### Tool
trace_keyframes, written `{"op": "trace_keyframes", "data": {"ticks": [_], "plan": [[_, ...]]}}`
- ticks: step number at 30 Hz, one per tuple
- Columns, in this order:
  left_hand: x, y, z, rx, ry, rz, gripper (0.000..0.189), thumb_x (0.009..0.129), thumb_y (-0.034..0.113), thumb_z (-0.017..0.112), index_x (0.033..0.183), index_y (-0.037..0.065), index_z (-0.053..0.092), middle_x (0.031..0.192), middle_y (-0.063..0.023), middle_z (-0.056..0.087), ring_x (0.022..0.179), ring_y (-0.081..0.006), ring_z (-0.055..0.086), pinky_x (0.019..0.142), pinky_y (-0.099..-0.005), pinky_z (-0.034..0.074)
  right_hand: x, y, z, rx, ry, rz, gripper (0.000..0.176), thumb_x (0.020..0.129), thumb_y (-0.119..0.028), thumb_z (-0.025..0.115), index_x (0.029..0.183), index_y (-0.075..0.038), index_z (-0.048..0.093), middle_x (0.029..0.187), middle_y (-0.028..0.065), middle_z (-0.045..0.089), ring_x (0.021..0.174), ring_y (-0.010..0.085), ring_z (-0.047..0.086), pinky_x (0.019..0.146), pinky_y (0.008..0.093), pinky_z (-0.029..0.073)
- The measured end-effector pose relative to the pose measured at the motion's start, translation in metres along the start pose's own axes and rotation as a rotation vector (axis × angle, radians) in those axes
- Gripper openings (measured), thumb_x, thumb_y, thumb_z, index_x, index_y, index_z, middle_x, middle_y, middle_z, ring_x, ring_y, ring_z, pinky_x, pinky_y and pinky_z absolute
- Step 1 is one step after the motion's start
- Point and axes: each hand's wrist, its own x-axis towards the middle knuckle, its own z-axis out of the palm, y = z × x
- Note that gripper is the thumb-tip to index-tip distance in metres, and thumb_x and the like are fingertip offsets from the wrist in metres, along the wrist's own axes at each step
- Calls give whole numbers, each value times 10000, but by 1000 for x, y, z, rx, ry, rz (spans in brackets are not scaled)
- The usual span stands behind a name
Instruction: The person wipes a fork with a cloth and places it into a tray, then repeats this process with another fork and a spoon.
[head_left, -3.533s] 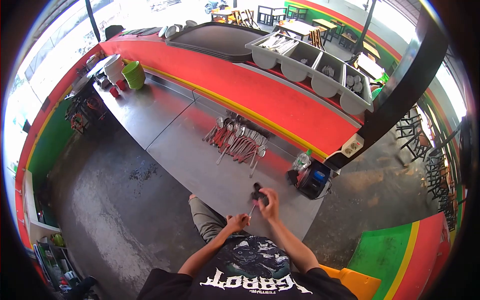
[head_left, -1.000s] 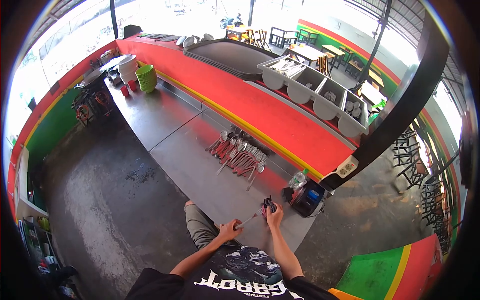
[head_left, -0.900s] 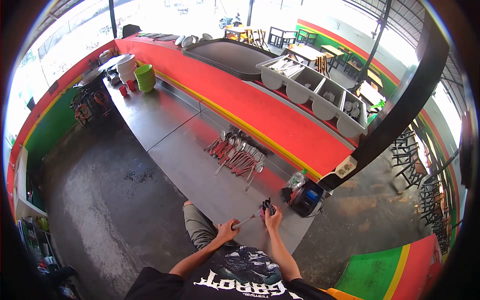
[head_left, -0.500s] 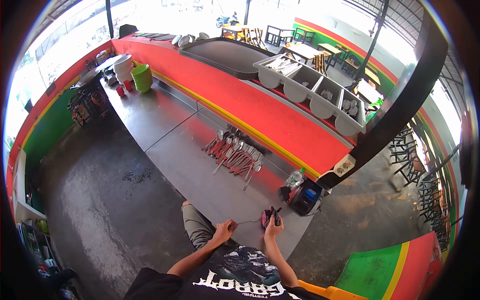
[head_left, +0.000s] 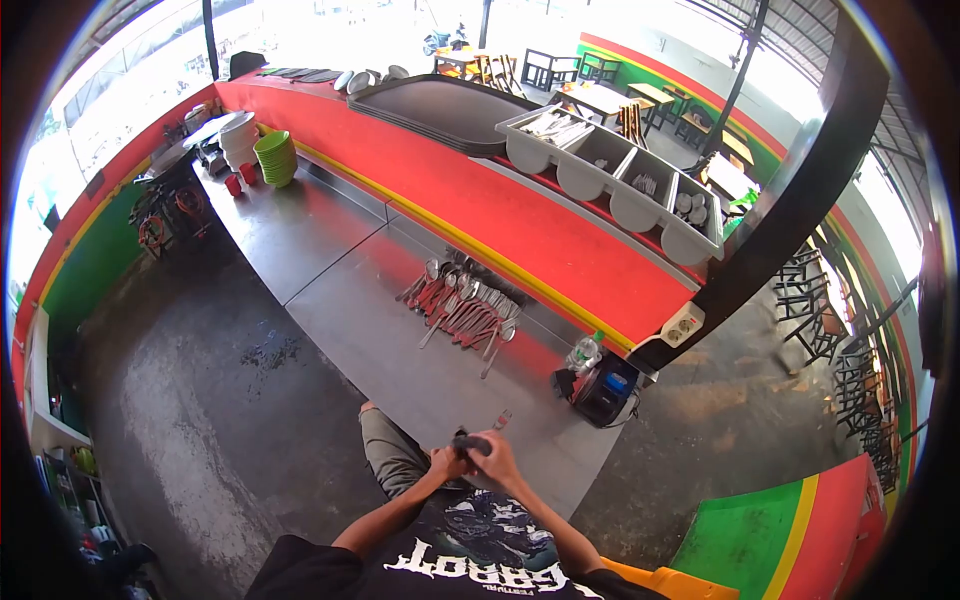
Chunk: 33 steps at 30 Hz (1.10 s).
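My left hand (head_left: 447, 464) is closed close to my body, at the near edge of the metal counter (head_left: 390, 340). It grips the handle end of a fork (head_left: 503, 419), whose head shows past my right hand. My right hand (head_left: 497, 462) is closed around a dark cloth (head_left: 472, 442), which is wrapped on the fork's handle right beside my left fingers. The middle of the handle is hidden by the cloth and fingers. Farther up the counter lies a spread pile of spoons and forks (head_left: 470, 310).
A grey divided cutlery bin (head_left: 640, 190) and stacked dark trays (head_left: 430, 110) stand on the red ledge (head_left: 400, 170). A black device (head_left: 605, 390) and a clear bottle (head_left: 585, 352) sit at right. Green bowls (head_left: 277, 160) and red cups (head_left: 240, 183) are at far left.
My right hand has moved left with the cloth, from the fork's far end to beside my left hand. The fork's head now shows uncovered. My left hand stays nearly in place.
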Motion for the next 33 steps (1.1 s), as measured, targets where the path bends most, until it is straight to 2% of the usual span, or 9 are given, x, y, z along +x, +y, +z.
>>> {"op": "trace_keyframes", "data": {"ticks": [1,3,5,8,12,14,26,30,33], "plan": [[-2,1,6,98,101,5,383,951,512,514,902,206,739,726,77,737,817,-112,715,927,-386,405,-1,-1,8,-30,-52,11,352,764,-177,732,1080,-29,684,1058,131,670,989,312,647,899,404,505],[1,-2,5,66,75,-24,395,946,526,507,874,214,739,728,88,736,844,-111,714,920,-404,404,1,-4,10,-93,-102,-9,349,751,-147,725,1087,-60,692,1094,117,642,1021,337,618,923,418,493],[7,-10,-6,-195,-176,-93,399,945,520,514,847,204,736,727,86,736,848,-109,713,918,-412,402,8,-9,1,-277,-32,-111,379,737,-124,745,1109,-83,684,1104,86,628,1051,302,595,935,401,475],[5,1,-1,-65,-82,-104,408,969,477,518,817,158,721,688,50,729,740,-107,715,857,-327,431,17,-6,-13,-420,71,-186,409,708,-84,769,1107,-99,685,1115,68,620,1068,290,573,942,394,465],[2,13,-15,-304,-144,-198,465,1010,460,474,803,115,708,656,15,719,616,-100,695,750,-229,435,32,3,-18,-458,106,-158,435,671,-53,792,1090,-94,686,1121,63,612,1067,294,564,941,395,465],[5,13,-19,-353,-174,-215,497,1025,467,443,808,104,705,654,8,718,584,-99,687,711,-203,428,37,4,-19,-444,124,-127,389,707,-79,771,1086,-90,688,1100,76,611,1061,296,566,940,398,465],[11,2,-10,-119,-174,-96,478,1011,506,419,817,170,697,651,74,711,600,-100,684,855,-393,363,69,71,-35,-482,333,158,314,782,-194,715,1056,-42,687,1031,158,654,1005,360,611,920,431,474],[8,6,-15,-75,-136,-93,477,1011,509,411,810,176,688,643,77,706,608,-96,686,842,-379,370,74,73,-51,-472,292,176,309,777,-190,710,1044,-38,688,1030,170,658,1023,358,610,929,425,474],[10,6,-9,-56,-137,-90,470,1007,510,414,808,178,680,655,68,711,598,-96,685,809,-385,387,71,58,-51,-450,360,62,299,774,-186,709,1029,-31,688,1015,168,656,997,369,614,911,437,480]]}}
